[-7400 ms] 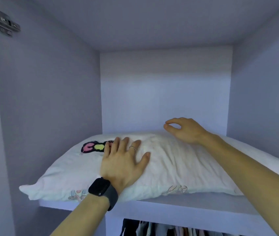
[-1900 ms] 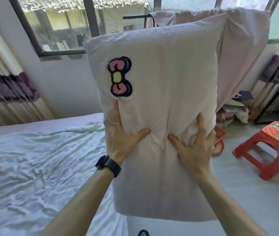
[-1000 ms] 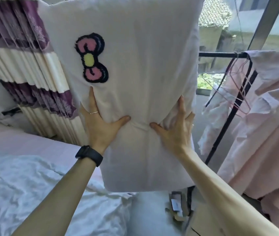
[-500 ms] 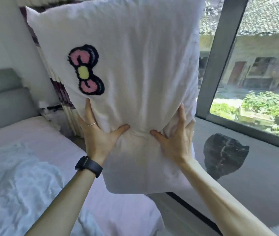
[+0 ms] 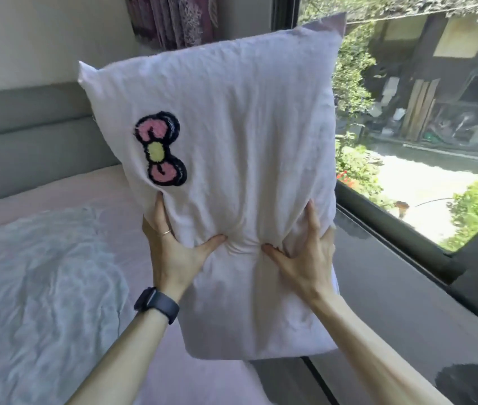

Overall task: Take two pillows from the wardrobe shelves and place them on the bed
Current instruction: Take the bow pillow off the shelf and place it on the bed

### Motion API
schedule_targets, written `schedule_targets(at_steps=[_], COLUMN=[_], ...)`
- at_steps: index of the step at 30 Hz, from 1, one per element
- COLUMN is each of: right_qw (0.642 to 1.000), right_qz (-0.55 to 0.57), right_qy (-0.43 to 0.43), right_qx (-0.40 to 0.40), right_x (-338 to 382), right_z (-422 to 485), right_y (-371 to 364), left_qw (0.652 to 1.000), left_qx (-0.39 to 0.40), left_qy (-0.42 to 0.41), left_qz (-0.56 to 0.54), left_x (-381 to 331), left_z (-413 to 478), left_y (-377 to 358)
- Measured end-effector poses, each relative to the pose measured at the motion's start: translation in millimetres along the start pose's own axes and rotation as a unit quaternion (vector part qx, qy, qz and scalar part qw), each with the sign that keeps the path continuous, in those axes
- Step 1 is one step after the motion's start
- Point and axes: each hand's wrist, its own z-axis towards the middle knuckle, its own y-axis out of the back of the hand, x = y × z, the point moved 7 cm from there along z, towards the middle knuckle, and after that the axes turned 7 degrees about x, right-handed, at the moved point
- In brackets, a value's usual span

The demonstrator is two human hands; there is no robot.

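left hand [image 5: 175, 258], right hand [image 5: 304, 266] grip pillow [image 5: 246, 127] upright

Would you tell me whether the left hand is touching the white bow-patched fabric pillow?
Touching: the head view shows the left hand gripping the white fabric pillow, thumb pressed into bunched fabric.

**Bright sun from the window**

Strong daylight comes in through the window [image 5: 424, 118] at 2 o'clock. The ground outside [image 5: 424, 182] glows white. The pillow [image 5: 246, 127] is well lit, shadier at 6 o'clock. Edges look bent and a bit blurry.
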Motion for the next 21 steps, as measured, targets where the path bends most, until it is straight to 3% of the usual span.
schedule_targets(at_steps=[9,21], right_qw=[0.984,0.924], right_qz=[-0.001,0.018], right_qy=[0.057,0.139], right_qx=[0.166,0.355], right_x=[-35.0,30.7], right_z=[116.3,216.2], right_y=[-87.3,-293.9], left_qw=[0.979,0.923], left_qx=[-0.111,-0.235], left_qy=[0.150,0.268], left_qz=[0.086,0.145], left_x=[64.9,180.8], left_z=[24.9,89.8], left_y=[-25.2,52.8])
